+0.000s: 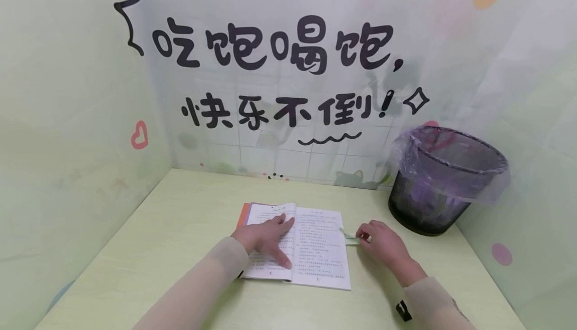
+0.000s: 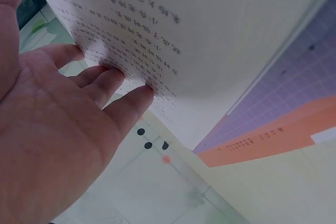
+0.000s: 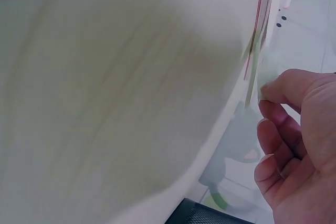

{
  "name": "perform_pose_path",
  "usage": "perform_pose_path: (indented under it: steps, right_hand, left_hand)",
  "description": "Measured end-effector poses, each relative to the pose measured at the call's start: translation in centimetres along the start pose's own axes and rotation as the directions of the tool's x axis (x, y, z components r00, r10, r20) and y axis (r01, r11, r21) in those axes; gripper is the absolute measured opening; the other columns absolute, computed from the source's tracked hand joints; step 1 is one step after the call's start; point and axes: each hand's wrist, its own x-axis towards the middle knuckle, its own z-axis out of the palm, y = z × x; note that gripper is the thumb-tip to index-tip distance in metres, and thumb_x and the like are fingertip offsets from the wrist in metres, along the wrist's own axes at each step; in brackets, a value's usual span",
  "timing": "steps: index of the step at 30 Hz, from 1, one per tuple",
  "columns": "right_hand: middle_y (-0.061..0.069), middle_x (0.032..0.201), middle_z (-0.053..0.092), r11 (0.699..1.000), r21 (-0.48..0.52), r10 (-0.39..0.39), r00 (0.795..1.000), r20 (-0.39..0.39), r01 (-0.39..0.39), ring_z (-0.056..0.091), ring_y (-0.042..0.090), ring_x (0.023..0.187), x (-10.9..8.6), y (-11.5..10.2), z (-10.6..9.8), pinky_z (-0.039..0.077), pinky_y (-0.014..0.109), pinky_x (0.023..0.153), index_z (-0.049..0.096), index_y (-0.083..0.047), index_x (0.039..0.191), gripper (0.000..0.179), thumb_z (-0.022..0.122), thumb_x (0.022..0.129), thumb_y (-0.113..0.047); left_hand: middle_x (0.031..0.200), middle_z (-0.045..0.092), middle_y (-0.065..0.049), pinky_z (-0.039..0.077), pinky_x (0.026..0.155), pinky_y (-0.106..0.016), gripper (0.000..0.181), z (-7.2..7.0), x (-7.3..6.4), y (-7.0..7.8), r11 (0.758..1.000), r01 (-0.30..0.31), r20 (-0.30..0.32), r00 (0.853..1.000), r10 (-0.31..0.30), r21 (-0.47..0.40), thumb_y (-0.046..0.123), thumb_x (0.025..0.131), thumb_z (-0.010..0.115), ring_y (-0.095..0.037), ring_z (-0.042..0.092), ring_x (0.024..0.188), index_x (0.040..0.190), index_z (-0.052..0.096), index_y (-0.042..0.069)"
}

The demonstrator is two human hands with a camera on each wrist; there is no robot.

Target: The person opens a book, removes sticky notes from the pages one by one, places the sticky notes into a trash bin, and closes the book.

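Note:
An open book point(image 1: 319, 250) lies on the table, printed pages facing up. My left hand point(image 1: 269, 237) rests across its left page with fingers and thumb spread. In the left wrist view, the fingertips of this hand point(image 2: 79, 114) press on the printed page point(image 2: 121, 40). Pale green sticky tabs point(image 1: 352, 240) stick out past the right page's edge. Beside that edge is my right hand point(image 1: 383, 245), its thumb and index finger pinching a pale green sticky tab. The right wrist view shows the pinching hand point(image 3: 299, 129) close to the thin green strips point(image 3: 254, 69).
A black mesh bin point(image 1: 428, 205) with a purple plastic liner point(image 1: 416, 162) stands at the back right. Behind the table point(image 1: 149, 250) rises a printed wall sheet point(image 1: 279, 165). An orange and purple cover point(image 2: 262, 145) shows under the book's left pages.

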Motion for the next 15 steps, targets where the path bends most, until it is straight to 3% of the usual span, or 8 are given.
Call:
perform_pose_path:
  steps: [8, 15]
  right_hand:
    - [-0.004, 0.093, 0.070, 0.994, 0.102, 0.049, 0.998, -0.042, -0.044, 0.060, 0.012, 0.084, -0.9, 0.2, -0.8, 0.055, 0.036, 0.078, 0.079, -0.015, 0.101, 0.009, 0.076, 0.096, -0.007]
    - [-0.003, 0.089, 0.071, 0.985, 0.166, 0.072, 0.990, -0.126, -0.050, 0.058, 0.011, 0.079, -2.0, 0.1, -1.9, 0.051, 0.030, 0.071, 0.081, -0.014, 0.102, 0.011, 0.075, 0.096, -0.007]
  left_hand:
    - [0.186, 0.015, -0.010, 0.024, 0.137, -0.060, 0.127, 0.0, -0.1, 0.0, 1.000, 0.008, -0.004, 1.000, -0.008, -0.006, 0.052, 0.077, 0.098, -0.036, 0.019, 0.172, 0.177, 0.024, 0.024]
    - [0.186, 0.016, -0.009, 0.025, 0.137, -0.060, 0.127, 0.0, -0.1, 0.1, 1.000, 0.019, -0.008, 1.000, -0.019, -0.003, 0.053, 0.077, 0.098, -0.036, 0.019, 0.172, 0.177, 0.025, 0.026]
